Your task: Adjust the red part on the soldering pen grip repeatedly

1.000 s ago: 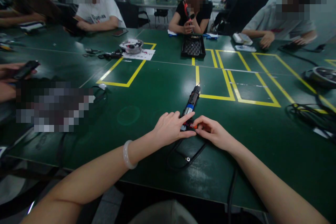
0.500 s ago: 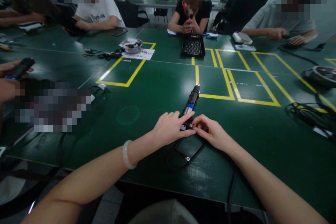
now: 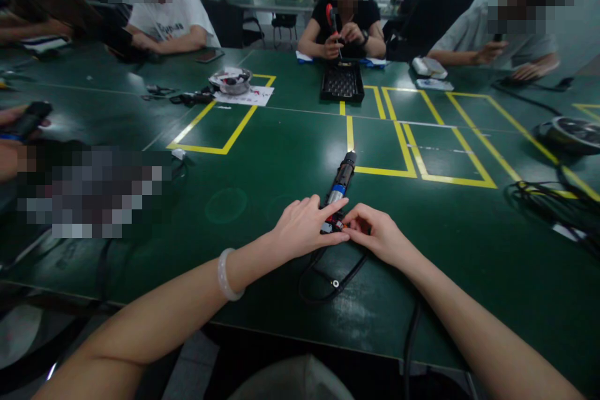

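Note:
A slim corded power tool (image 3: 342,182) lies on the green table, black nose pointing away from me, with a silver motor body and a blue band showing. My left hand (image 3: 300,225) lies over its rear end, thumb and forefinger on either side of the exposed red and grey parts. At that same end, my right hand (image 3: 372,228) pinches a small orange part (image 3: 345,227) between thumb and forefinger; the fingers hide most of it. A black cable (image 3: 309,297) loops on the table below both hands, with a small white ring (image 3: 335,284) beside it.
Yellow tape (image 3: 384,172) marks rectangles on the table. Farther off are a black tray (image 3: 342,97), a clear bowl (image 3: 234,84) on paper and a coiled cable (image 3: 539,206). Across the table, a person (image 3: 344,28) holds a red tool. Another person's hand (image 3: 14,131) is at left.
My hands stay almost in place, the right fingertips shifting slightly at the tool's rear end. The person opposite has lowered one hand toward the red tool. The view has shifted slightly.

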A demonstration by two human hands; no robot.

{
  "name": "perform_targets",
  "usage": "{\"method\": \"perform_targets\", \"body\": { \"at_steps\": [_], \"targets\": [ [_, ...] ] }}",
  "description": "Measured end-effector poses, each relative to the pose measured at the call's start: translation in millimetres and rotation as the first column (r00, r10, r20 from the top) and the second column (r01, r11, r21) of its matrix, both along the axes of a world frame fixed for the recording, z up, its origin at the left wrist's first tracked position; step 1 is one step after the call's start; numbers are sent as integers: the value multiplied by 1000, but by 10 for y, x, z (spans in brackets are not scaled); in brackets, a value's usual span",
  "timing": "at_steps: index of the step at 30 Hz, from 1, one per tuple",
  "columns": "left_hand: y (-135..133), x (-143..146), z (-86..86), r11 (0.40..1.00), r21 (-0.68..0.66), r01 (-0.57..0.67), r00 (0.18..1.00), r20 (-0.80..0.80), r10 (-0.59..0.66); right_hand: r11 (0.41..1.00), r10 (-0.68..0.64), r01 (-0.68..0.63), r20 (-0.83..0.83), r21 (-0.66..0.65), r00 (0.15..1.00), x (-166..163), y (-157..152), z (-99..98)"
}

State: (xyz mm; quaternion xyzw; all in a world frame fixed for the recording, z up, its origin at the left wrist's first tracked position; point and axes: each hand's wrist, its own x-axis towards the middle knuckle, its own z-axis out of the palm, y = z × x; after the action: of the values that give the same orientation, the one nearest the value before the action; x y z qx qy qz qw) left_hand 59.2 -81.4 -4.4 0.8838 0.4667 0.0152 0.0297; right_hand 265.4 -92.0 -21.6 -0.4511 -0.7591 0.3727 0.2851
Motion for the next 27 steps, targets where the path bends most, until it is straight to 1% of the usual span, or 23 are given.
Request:
{"method": "perform_targets", "body": {
  "at_steps": [5,9,17,23,25,27],
  "targets": [
    [17,14,21,999,-34,7,1000,-4,-7,993,9,-15,-50,-120,999,4,-6,-25],
    [23,20,21,999,-54,-1,1000,9,2,989,19,-33,-95,-147,995,17,-10,-16],
    [27,47,27,997,-69,-33,999,6,34,995,53,-62,-102,-85,993,31,-23,23],
    [33,53,26,998,-28,-56,998,8,56,994,94,-97,-74,-43,993,22,-36,27],
    [43,39,36,999,-5,-53,999,0,53,996,88,-89,-70,-7,994,25,-32,22],
    [67,15,51,999,19,-43,999,-16,43,998,51,-48,-64,48,997,43,-19,13]
  ]
}}
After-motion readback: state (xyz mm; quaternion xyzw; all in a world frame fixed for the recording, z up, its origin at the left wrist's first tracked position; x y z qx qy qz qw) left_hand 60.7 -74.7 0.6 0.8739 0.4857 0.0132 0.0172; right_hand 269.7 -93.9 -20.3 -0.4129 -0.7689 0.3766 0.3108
